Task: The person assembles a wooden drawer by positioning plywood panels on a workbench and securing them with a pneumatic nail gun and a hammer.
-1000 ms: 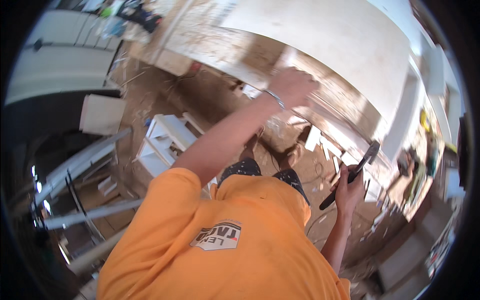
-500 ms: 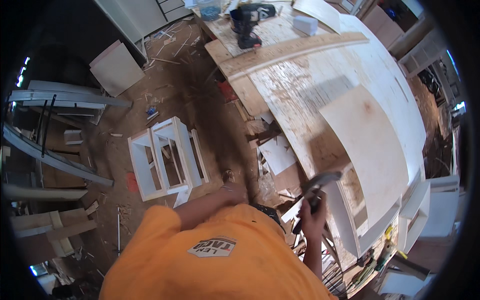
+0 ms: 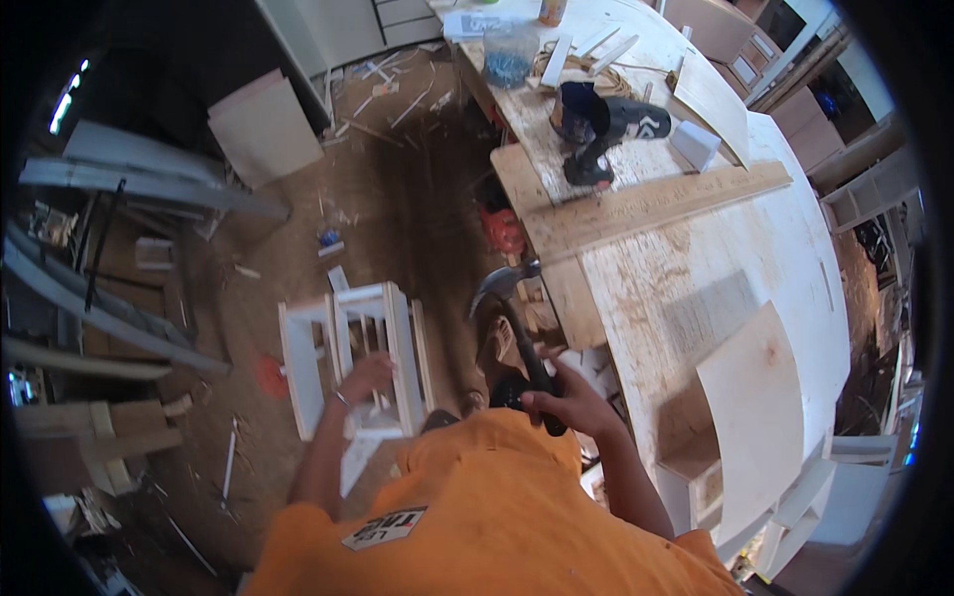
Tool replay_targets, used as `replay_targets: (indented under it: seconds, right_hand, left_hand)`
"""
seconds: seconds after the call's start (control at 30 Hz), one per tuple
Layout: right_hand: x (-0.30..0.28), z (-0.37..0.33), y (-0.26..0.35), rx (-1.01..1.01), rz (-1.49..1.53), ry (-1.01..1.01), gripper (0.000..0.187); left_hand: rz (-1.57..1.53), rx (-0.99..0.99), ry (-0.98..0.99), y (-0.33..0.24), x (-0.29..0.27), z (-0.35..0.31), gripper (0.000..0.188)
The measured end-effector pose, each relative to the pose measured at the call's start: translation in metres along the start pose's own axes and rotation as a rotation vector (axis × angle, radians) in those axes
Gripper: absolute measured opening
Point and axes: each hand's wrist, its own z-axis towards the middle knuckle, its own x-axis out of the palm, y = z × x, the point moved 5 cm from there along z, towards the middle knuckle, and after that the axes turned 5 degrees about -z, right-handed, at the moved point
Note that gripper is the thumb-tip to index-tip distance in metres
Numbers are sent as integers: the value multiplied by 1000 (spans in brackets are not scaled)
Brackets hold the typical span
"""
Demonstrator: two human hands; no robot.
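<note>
A claw hammer with a dark handle and a curved metal head is in my right hand. My fingers wrap round the lower handle, and the head points away from me, beside the workbench edge. To the left, on the floor, stands a small white cabinet frame with raw wood edges and an upright divider. My left hand is over its near part with the fingers stretched out. Whether the fingers touch the frame is hard to make out.
A large workbench on the right bears a cordless drill, a long wooden board, a clear tub of small blue pieces and a thin curved panel. Wood scraps litter the floor. Metal rails stand at left.
My right hand has swung the hammer from beside the bench toward the middle, in front of me. My left hand has gone from near my waist out over the white cabinet frame. The view has shifted.
</note>
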Motion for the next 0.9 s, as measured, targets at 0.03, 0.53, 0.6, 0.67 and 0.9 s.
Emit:
replay_targets:
  seconds: [0.03,0.53,0.6,0.67,0.9]
  right_hand:
    - [-4,18,-8,53,-87,-42,39]
    - [-107,288,165,-353,-527,-192,44]
    - [-128,305,175,-288,-501,-255,41]
    - [-140,311,155,-220,-473,-312,37]
    - [-151,290,99,214,-261,-676,34]
  left_hand:
    - [100,-48,33,-47,70,-10,58]
    - [-224,425,-79,-411,244,216,33]
    - [-119,524,-230,-470,233,235,30]
    - [82,618,-381,-524,215,253,32]
    - [786,948,-196,-701,248,340,32]
